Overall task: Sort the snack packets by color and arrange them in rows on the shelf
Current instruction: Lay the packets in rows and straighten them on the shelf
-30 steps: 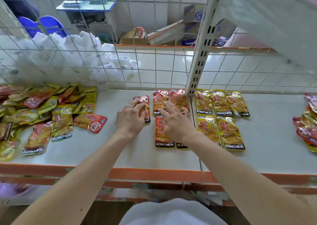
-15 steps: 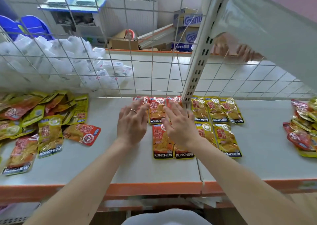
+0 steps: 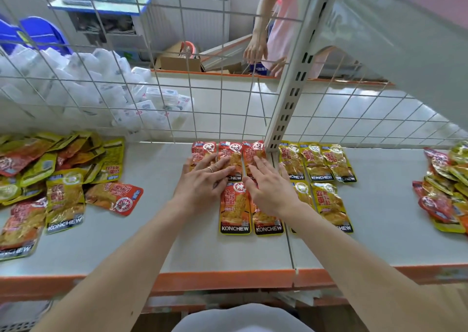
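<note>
Lying flat, with nothing held in either grip, the left hand [image 3: 202,181] and right hand [image 3: 269,191] are being pressed onto the red packets [image 3: 229,150], seemingly to square their row.

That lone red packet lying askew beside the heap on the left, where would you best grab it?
Probably by its right end, coming from the right and above: the red packet lies flat and thin, that end rests on bare shelf, while its other end butts against the heap.
</note>
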The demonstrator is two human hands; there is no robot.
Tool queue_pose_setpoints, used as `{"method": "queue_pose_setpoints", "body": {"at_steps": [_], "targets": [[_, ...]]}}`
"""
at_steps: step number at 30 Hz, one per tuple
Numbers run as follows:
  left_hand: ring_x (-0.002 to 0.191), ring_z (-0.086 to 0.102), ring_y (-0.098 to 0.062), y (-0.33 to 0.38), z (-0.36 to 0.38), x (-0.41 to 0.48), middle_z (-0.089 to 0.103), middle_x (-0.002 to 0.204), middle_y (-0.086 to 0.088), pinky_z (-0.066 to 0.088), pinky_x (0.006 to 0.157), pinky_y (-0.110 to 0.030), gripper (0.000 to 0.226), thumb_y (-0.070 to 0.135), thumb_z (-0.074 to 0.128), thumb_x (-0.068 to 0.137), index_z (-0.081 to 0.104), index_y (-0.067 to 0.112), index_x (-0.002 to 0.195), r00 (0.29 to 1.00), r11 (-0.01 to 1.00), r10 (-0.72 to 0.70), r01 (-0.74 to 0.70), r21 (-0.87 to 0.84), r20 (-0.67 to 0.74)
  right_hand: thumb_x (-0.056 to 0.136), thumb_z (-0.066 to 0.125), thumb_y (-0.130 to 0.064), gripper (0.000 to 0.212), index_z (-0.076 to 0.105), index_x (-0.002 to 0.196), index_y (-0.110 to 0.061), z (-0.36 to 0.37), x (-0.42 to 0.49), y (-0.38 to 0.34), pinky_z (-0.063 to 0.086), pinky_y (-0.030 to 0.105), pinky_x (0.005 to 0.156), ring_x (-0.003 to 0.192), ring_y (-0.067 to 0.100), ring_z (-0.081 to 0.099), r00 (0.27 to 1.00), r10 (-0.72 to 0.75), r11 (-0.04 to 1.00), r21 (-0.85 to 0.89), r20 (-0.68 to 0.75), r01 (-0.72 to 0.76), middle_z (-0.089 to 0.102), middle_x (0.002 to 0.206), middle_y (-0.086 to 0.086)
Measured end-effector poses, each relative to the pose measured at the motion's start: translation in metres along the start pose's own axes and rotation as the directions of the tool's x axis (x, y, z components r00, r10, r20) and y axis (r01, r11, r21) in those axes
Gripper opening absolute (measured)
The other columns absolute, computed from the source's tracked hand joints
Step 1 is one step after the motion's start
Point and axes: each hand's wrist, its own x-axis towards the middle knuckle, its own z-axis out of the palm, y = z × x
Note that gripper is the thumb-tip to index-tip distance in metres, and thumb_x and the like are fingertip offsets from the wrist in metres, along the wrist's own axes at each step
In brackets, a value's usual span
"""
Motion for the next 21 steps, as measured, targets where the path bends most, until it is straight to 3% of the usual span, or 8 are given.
{"method": "queue_pose_setpoints", "body": {"at_steps": [7, 9, 12, 16, 21], "targets": [[0.154, 0.006, -0.009, -0.002, 0.002, -0.001, 0.015, 0.163, 0.023, 0.002, 0.120, -0.052, 0.070, 0.061, 0.000, 0.090, 0.029, 0.049, 0.152, 1.000, 0.999, 0.030, -0.030, 0.033, 0.010, 0.103, 0.021, -0.057, 0.064, 0.021, 0.158, -0.025, 0.003, -0.003, 0.002, 0.002, 0.048, 0.122, 0.153, 0.011, 0.001, 1.000, 0.003, 1.000, 0.002, -0.026, -0.003, 0.003, 0.168, -0.006], [0.153, 0.020, -0.012, 0.001, 0.002, -0.004, 0.027, 0.161, 0.017, 0.007, 0.119, -0.050, 0.060, 0.054, 0.015, 0.098, 0.040, 0.041, 0.150, 0.992, 0.999, 0.048, -0.049, -0.005, -0.118, 0.104, 0.028, -0.052, 0.058, 0.028, 0.156, -0.027, 0.003, -0.008, 0.004, 0.002, 0.048, 0.122, 0.153, 0.010, 0.006, 0.995, 0.006, 0.998, 0.064, -0.097, 0.000, 0.009, 0.167, -0.006], [0.142, 0.043, -0.016, 0.007, 0.003, -0.024, 0.049, 0.152, 0.008, 0.021, 0.118, -0.051, 0.046, 0.043, 0.043, 0.098, 0.060, 0.029, 0.138, 0.919, 0.976, 0.148, -0.196, -0.099, -0.366, 0.104, 0.042, -0.038, 0.050, 0.039, 0.152, -0.025, 0.004, -0.027, 0.010, 0.006, 0.044, 0.123, 0.151, 0.011, 0.016, 0.978, -0.015, 0.987, 0.152, -0.207, 0.047, 0.020, 0.165, -0.004], [0.145, 0.038, -0.011, 0.020, 0.011, -0.065, 0.044, 0.155, 0.013, 0.021, 0.121, -0.050, 0.051, 0.052, 0.052, 0.093, 0.056, 0.035, 0.140, 0.913, 0.936, 0.328, -0.349, -0.047, -0.243, 0.098, 0.047, -0.032, 0.054, 0.042, 0.150, -0.021, 0.015, -0.062, 0.022, 0.013, 0.037, 0.121, 0.150, 0.013, 0.023, 0.974, -0.099, 0.986, 0.110, -0.203, 0.123, 0.028, 0.163, -0.003], [0.133, 0.049, -0.015, 0.022, 0.010, -0.074, 0.053, 0.146, 0.013, 0.030, 0.116, -0.044, 0.044, 0.057, 0.054, 0.089, 0.066, 0.038, 0.127, 0.932, 0.949, 0.304, -0.314, -0.023, -0.197, 0.094, 0.048, -0.041, 0.060, 0.043, 0.150, -0.022, 0.033, -0.080, 0.021, 0.016, 0.033, 0.119, 0.149, 0.011, 0.027, 0.971, -0.082, 0.987, 0.115, -0.226, 0.111, 0.037, 0.158, -0.005]]}}
